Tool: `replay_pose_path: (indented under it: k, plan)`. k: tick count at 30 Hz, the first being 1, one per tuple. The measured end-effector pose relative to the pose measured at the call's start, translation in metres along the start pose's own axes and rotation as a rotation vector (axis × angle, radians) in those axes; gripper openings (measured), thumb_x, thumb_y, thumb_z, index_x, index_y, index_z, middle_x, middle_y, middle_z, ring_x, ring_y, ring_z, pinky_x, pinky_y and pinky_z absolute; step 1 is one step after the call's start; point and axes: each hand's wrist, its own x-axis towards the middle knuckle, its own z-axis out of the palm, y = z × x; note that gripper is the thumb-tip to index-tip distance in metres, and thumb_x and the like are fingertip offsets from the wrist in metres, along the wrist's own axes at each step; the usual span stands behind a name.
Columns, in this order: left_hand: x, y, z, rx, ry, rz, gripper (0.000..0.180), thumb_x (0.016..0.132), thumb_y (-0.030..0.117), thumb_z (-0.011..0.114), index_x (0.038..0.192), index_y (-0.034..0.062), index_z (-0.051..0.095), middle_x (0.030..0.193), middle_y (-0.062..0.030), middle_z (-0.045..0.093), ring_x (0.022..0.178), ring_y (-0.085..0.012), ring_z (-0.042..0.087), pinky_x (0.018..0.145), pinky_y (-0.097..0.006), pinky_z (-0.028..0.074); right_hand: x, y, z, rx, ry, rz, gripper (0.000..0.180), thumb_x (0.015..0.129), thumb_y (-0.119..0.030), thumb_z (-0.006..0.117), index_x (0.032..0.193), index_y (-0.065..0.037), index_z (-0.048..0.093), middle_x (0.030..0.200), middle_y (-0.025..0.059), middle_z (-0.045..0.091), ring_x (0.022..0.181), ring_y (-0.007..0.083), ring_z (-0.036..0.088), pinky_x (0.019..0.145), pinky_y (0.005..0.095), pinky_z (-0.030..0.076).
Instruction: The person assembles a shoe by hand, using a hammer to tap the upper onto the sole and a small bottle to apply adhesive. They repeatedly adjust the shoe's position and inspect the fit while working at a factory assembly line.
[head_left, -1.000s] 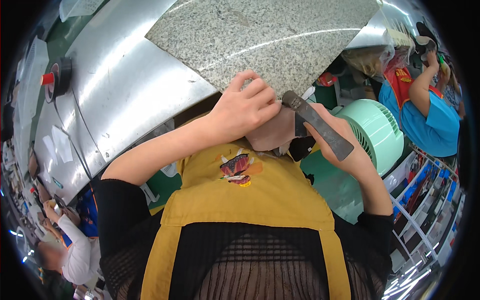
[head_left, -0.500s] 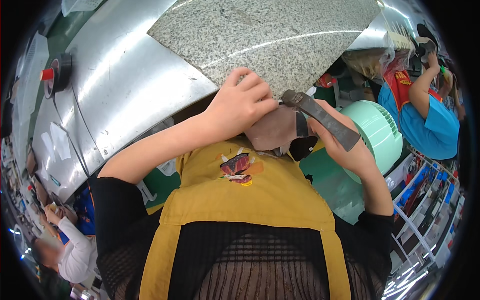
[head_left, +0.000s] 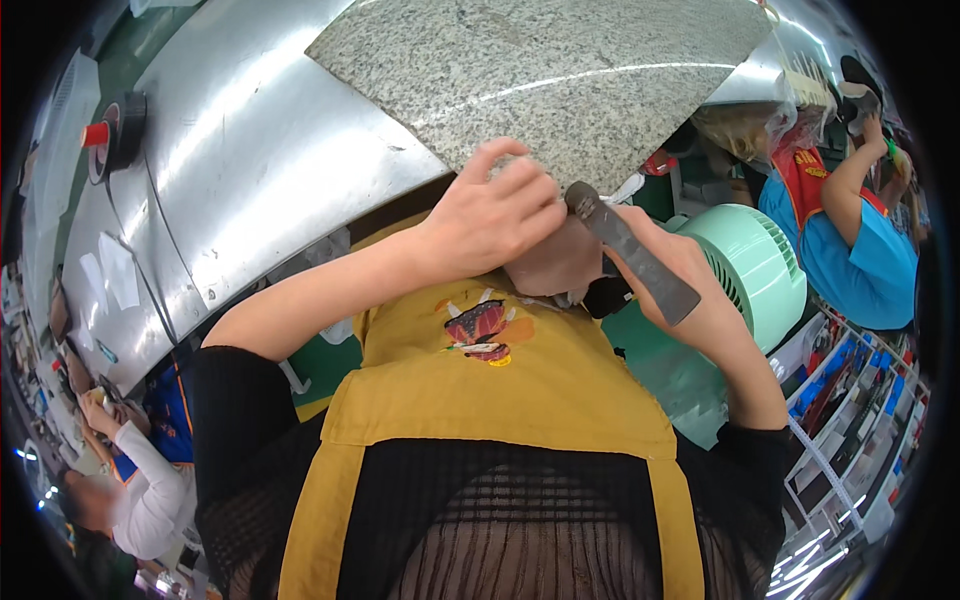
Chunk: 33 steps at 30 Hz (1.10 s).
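One brushed-metal table surface [head_left: 240, 170], curved by the lens, upper left of frame.
One speckled grey granite slab [head_left: 540, 80], polished and flat, top centre, its corner pointing down toward the hands.
One mint-green round plastic fan [head_left: 750, 270], slatted grille, right of centre.
One roll of black tape with a red core [head_left: 115, 135], upper left on the metal.
One left hand [head_left: 490, 215], centre, fingers curled together at the slab's corner; whether it grips anything cannot be told.
One right hand [head_left: 690, 290], just right of it, closed around one flat dark grey metal file-like bar [head_left: 630, 255], rough-faced, slanting from upper left to lower right, its tip near the left hand.
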Motion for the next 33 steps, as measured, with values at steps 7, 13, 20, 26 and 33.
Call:
replay_pose_path:
  k: [7,13,20,26,33]
  plan:
    - [-0.004,-0.007,-0.005,-0.112,-0.027,-0.041,0.027,0.065,0.011,0.067,0.092,0.0129,0.064,0.086,0.0003,0.053,0.087,-0.0197,0.051,0.093,-0.041,0.039,0.000,-0.005,-0.007,0.126,0.034,0.034,0.024,0.093,-0.008,0.051,0.116,-0.002,0.051,0.078,0.0150,0.056,0.066,0.0284,0.055,0.064,0.0309,0.045]
    - [-0.004,-0.004,-0.002,-0.001,0.045,0.047,0.015,0.067,0.014,0.060,0.082,0.0106,0.057,0.084,-0.0009,0.051,0.088,-0.0197,0.051,0.092,-0.042,0.039,0.002,-0.006,-0.005,-0.041,-0.086,0.080,0.030,0.091,-0.006,0.054,0.120,-0.002,0.050,0.094,0.0165,0.061,0.081,0.0347,0.063,0.070,0.0344,0.051]
    - [-0.005,-0.002,-0.005,0.013,0.035,0.037,0.026,0.068,0.010,0.064,0.093,0.0124,0.064,0.085,0.0006,0.054,0.086,-0.0188,0.052,0.091,-0.040,0.040,0.002,-0.009,-0.003,-0.010,0.051,-0.066,0.034,0.086,-0.005,0.054,0.120,-0.004,0.049,0.094,0.0156,0.060,0.081,0.0329,0.061,0.070,0.0377,0.050]
    - [-0.007,-0.011,-0.012,-0.238,-0.034,-0.172,0.017,0.075,0.009,0.068,0.091,0.0136,0.065,0.086,0.0026,0.057,0.087,-0.0199,0.052,0.088,-0.038,0.037,0.002,-0.008,0.001,0.029,-0.016,0.046,0.036,0.084,-0.006,0.055,0.120,-0.005,0.051,0.095,0.0178,0.061,0.078,0.0377,0.062,0.068,0.0392,0.051]
    - [-0.011,-0.007,-0.009,-0.042,0.028,0.016,0.029,0.060,0.010,0.065,0.090,0.0118,0.064,0.084,0.0003,0.053,0.084,-0.0191,0.052,0.090,-0.040,0.042,0.000,-0.011,0.000,0.053,0.112,-0.081,0.041,0.083,-0.001,0.056,0.123,-0.003,0.050,0.094,0.0177,0.061,0.083,0.0337,0.064,0.069,0.0361,0.051]
